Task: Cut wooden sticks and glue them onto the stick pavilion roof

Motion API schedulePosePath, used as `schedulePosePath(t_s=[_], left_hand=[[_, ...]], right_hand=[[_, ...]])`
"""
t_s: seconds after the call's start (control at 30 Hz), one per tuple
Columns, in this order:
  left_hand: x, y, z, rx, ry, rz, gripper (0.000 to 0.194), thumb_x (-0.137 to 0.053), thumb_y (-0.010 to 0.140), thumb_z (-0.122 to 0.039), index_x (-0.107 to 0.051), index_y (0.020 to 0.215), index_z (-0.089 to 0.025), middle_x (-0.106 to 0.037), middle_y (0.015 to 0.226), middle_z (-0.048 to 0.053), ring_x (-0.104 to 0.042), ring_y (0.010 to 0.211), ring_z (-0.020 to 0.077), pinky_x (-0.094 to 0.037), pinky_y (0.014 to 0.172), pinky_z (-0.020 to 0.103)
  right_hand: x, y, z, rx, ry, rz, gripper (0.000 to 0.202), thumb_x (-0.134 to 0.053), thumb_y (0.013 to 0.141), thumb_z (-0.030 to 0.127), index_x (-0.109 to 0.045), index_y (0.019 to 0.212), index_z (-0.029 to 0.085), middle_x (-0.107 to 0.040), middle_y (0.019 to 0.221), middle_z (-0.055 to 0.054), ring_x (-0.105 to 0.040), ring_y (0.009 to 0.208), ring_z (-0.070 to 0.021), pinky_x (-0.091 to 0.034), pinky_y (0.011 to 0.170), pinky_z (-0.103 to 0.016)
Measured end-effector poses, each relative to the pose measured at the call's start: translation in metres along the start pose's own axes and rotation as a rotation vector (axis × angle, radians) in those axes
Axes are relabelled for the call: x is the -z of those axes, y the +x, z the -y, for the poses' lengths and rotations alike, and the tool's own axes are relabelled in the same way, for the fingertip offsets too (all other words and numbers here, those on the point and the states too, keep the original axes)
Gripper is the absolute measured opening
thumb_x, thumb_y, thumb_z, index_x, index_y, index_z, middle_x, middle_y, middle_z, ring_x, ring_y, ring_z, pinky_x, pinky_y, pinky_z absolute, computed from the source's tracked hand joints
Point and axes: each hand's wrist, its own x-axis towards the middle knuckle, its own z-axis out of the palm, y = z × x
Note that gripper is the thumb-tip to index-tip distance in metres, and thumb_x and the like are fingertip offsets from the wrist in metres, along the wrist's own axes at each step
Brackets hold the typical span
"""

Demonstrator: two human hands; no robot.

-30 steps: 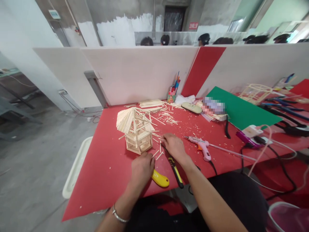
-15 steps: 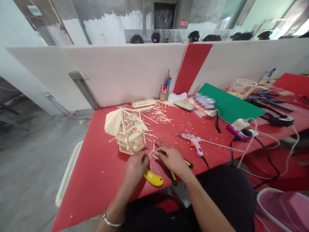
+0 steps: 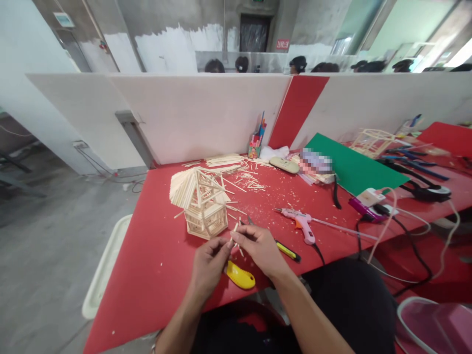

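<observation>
My left hand (image 3: 211, 265) and my right hand (image 3: 260, 250) meet above the table's front part, thumbs and fingertips pinched. Between their fingertips a short pale wooden stick (image 3: 235, 229) points up and away; both hands appear closed on it. More short stick pieces (image 3: 241, 251) show beneath the right fingers, partly hidden. Just beyond the left hand stands a small house model (image 3: 206, 221) built of wooden sticks, its roof partly covered. Under the hands lies a yellow tool handle (image 3: 241, 276), its other end hidden. A yellow-and-black cutter (image 3: 288, 250) rests beside my right wrist.
A pink glue gun (image 3: 304, 226) lies right of my hands, its cord running off the front edge. Loose sticks (image 3: 224, 161) and scraps lie behind the model. A pencil cup (image 3: 254, 146), beige case (image 3: 283, 164), green board (image 3: 357, 164) and power strip (image 3: 368, 209) are farther off.
My hands have come together and lifted slightly from the table, with a stick now pinched between the fingertips. The view has shifted a little; the house model stays put.
</observation>
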Motion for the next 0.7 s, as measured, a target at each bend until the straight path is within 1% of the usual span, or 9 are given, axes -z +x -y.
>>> schedulePosePath(t_s=[0.07,0.13,0.23,0.3,0.37,0.47,0.7], left_hand=[[0.004,-0.003,-0.007,-0.015,-0.067,-0.029,0.03,-0.068,0.072,-0.043,-0.063,0.064,-0.014,-0.046,0.044,-0.006,-0.036,0.037,0.0048,-0.028,0.038,0.017],[0.01,-0.004,-0.017,-0.041,-0.151,-0.068,0.031,-0.07,0.071,-0.043,-0.064,0.065,-0.014,-0.047,0.044,-0.006,-0.036,0.036,0.0038,-0.027,0.038,0.016],[0.018,-0.003,-0.033,-0.053,-0.312,-0.132,0.03,-0.075,0.066,-0.042,-0.064,0.065,-0.014,-0.051,0.046,-0.005,-0.036,0.035,0.0021,-0.025,0.036,0.015],[0.024,0.001,-0.042,-0.047,-0.395,-0.156,0.031,-0.078,0.063,-0.04,-0.063,0.064,-0.013,-0.052,0.046,-0.005,-0.035,0.033,0.001,-0.022,0.034,0.014],[0.028,0.007,-0.048,-0.049,-0.443,-0.168,0.031,-0.079,0.061,-0.039,-0.064,0.064,-0.012,-0.051,0.045,-0.005,-0.034,0.032,0.0003,-0.02,0.033,0.013],[0.034,0.016,-0.051,-0.049,-0.482,-0.179,0.032,-0.081,0.059,-0.038,-0.064,0.064,-0.011,-0.052,0.044,-0.005,-0.035,0.031,-0.0001,-0.019,0.031,0.012],[0.039,0.028,-0.051,-0.008,-0.563,-0.179,0.034,-0.084,0.054,-0.036,-0.064,0.063,-0.01,-0.053,0.043,-0.005,-0.035,0.028,0.0,-0.02,0.029,0.012]], right_hand=[[-0.004,0.004,0.014,0.043,0.028,0.017,0.022,-0.058,0.08,0.037,-0.067,0.076,0.016,-0.065,0.072,0.0,-0.057,0.069,-0.0126,-0.045,0.065,-0.022],[-0.01,0.01,0.03,0.09,0.014,0.022,0.02,-0.059,0.08,0.035,-0.068,0.078,0.017,-0.067,0.072,0.0,-0.059,0.07,-0.0131,-0.045,0.065,-0.022],[-0.022,0.019,0.051,0.204,-0.087,0.0,0.019,-0.059,0.081,0.033,-0.07,0.08,0.018,-0.068,0.074,0.0,-0.06,0.07,-0.0125,-0.044,0.063,-0.022],[-0.03,0.024,0.06,0.306,-0.183,-0.044,0.018,-0.057,0.083,0.032,-0.07,0.082,0.019,-0.069,0.079,0.0,-0.061,0.072,-0.0125,-0.044,0.065,-0.022],[-0.036,0.029,0.064,0.401,-0.275,-0.1,0.017,-0.055,0.085,0.031,-0.069,0.085,0.021,-0.069,0.083,-0.001,-0.061,0.076,-0.013,-0.044,0.067,-0.023],[-0.041,0.034,0.063,0.493,-0.384,-0.167,0.017,-0.053,0.087,0.029,-0.068,0.09,0.022,-0.069,0.086,-0.002,-0.061,0.08,-0.014,-0.045,0.071,-0.024],[-0.046,0.045,0.06,0.564,-0.561,-0.232,0.02,-0.049,0.089,0.028,-0.066,0.097,0.021,-0.068,0.094,-0.004,-0.061,0.088,-0.0159,-0.046,0.079,-0.027]])
